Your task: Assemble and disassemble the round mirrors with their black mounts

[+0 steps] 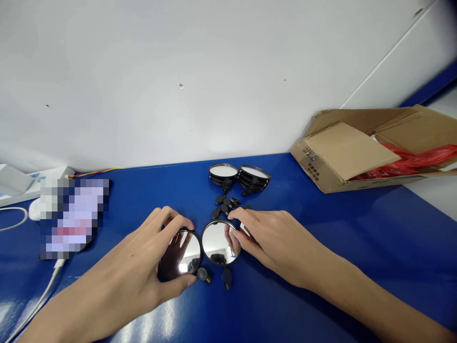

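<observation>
Presently, just left of one round mirror (pixel 216 242), the left hand (pixel 152 259) grasps a second mirror (pixel 185 251), while the right hand (pixel 273 233) meets the former's right edge, its grip being unclear.

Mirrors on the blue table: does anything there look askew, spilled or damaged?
The right stack of mirrors, behind the small black parts, looks slightly askew: its top slopes down to the right, while the left stack looks closer to level. I see no spill or crack.
</observation>
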{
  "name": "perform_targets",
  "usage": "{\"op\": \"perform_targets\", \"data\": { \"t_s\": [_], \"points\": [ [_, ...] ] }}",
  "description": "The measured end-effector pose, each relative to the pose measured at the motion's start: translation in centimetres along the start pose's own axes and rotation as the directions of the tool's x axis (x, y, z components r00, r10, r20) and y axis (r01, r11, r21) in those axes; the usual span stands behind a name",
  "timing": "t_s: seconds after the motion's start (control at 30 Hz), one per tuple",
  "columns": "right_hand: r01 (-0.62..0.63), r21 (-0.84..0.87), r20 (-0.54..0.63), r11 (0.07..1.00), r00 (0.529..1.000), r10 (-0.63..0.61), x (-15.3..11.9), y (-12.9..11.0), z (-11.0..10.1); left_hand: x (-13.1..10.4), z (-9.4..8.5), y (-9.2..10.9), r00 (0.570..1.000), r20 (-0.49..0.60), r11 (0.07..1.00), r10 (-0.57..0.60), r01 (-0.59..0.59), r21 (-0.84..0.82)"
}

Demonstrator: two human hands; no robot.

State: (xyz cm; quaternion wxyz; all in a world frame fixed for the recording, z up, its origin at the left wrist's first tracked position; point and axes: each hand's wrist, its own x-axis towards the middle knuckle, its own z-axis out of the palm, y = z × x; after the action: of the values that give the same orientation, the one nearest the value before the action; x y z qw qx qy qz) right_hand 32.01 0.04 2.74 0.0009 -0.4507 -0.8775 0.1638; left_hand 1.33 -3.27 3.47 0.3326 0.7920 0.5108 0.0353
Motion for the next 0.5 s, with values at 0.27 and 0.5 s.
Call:
{"op": "perform_targets", "data": {
  "t_s": [0.27,0.5],
  "points": [
    [-0.031,0.028,0.05,0.999,0.998,0.029,-0.01,-0.22,-0.27,-0.02,-0.04,0.27,1.0,-0.005,1.0,-0.008,0.008,0.006],
    [-0.036,0.044,0.046,0.998,0.998,0.034,-0.15,-0.15,-0.35,0.36,0.28,0.2,1.0,-0.026,1.0,0.004,-0.004,0.007]
  ]
}}
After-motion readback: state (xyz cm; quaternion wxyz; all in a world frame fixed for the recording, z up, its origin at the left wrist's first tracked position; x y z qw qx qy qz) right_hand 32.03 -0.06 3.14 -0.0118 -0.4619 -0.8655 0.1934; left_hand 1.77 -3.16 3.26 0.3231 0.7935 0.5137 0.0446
